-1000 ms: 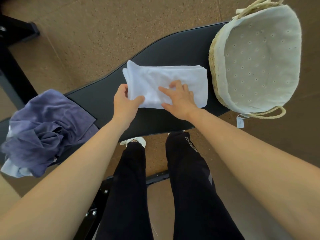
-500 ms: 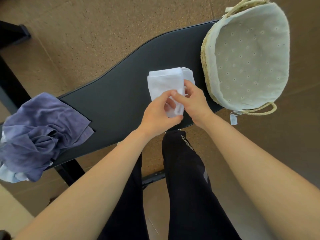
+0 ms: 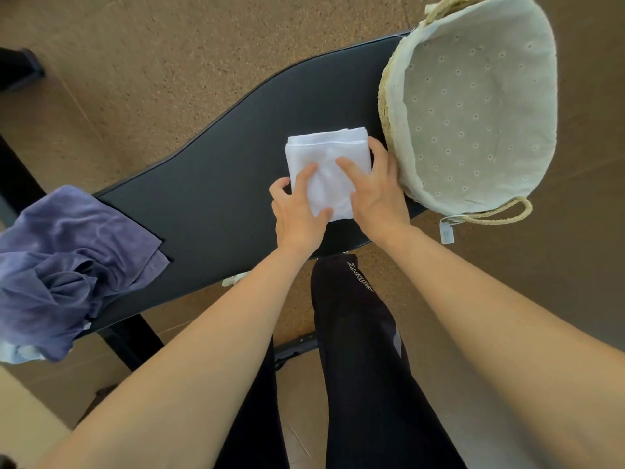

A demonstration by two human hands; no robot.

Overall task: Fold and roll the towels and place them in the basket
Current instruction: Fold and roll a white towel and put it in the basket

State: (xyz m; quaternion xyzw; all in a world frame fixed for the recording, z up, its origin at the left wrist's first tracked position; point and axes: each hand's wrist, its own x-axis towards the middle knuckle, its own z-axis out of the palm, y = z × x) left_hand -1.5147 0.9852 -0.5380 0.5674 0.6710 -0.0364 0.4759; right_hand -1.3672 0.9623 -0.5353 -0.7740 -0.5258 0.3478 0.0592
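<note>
The black padded bench runs across your front from 8 o'clock to 2 o'clock. The lined wicker basket sits on its end at 2 o'clock and looks to hold nothing yet. A crumpled purple towel waits in a heap at 8 o'clock.

The folded white towel lies dead ahead on the bench, just beside the basket. Its slightly longer axis runs from 6 to 12 o'clock.

Your right hand presses it flat with straight, spread fingers. Your left hand curls round its near left corner.

I judge that the roll should start at the near edge and travel toward 12 o'clock. Your right hand is the nearer one for the drop into the basket.
</note>
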